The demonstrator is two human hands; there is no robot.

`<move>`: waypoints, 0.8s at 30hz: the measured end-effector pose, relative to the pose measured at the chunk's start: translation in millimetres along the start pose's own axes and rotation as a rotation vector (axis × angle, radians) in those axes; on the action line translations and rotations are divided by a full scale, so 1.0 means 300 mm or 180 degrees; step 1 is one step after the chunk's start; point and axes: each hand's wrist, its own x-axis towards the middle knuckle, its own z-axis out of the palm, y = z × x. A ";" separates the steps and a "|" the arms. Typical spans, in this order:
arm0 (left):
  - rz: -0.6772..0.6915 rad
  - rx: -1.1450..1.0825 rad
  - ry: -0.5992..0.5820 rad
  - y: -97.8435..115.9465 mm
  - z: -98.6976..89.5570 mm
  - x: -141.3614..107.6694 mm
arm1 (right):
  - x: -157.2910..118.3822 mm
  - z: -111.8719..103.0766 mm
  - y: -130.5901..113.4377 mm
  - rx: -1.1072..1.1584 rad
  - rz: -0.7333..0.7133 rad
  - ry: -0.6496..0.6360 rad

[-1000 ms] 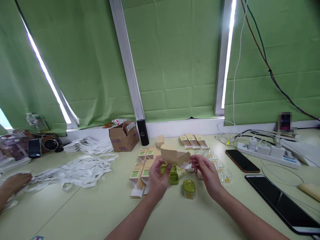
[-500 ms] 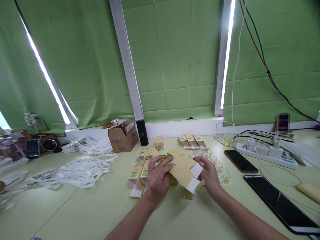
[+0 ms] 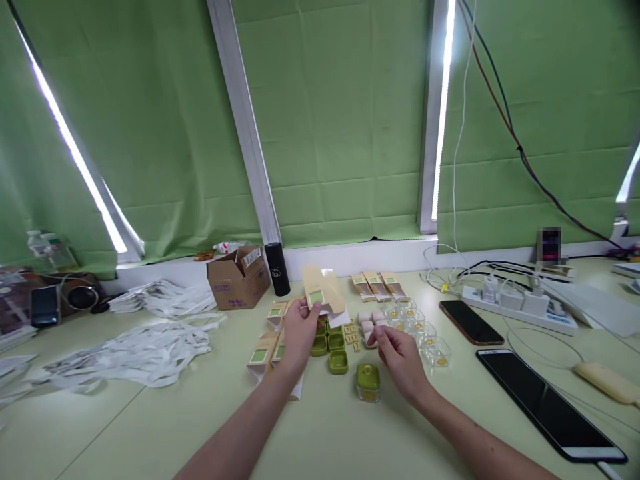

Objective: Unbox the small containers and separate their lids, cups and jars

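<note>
My left hand is closed on a tan cardboard box with a green label and white inner flaps, raised above the table. My right hand has its fingers curled together beside some small white rounded pieces; anything between the fingertips is hidden. Just left of that hand stands a small clear container with a green top. Green square cups lie between my hands, with small yellow pieces beside them. Clear containers with yellow bits are grouped beyond my right hand.
More tan boxes lie left of my left hand and others at the back. White straps, a brown carton and a black cylinder stand leftward. Phone, tablet and power strip lie right.
My right hand has come off the tan box and moved down and left. The left hand has swung the box up and left, uncovering the cups and white pieces. My view has turned slightly right.
</note>
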 end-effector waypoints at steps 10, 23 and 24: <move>-0.0851 0.1075 -0.0081 -0.059 0.182 0.321 | -0.016 0.006 0.011 -0.0229 -0.0242 -0.0152; -0.0955 0.2133 -0.0426 -0.190 0.328 0.411 | -0.009 0.002 0.019 -0.0249 -0.0218 -0.0186; -0.0899 0.2169 -0.0439 -0.200 0.330 0.413 | -0.010 0.001 0.020 -0.0249 -0.0222 -0.0193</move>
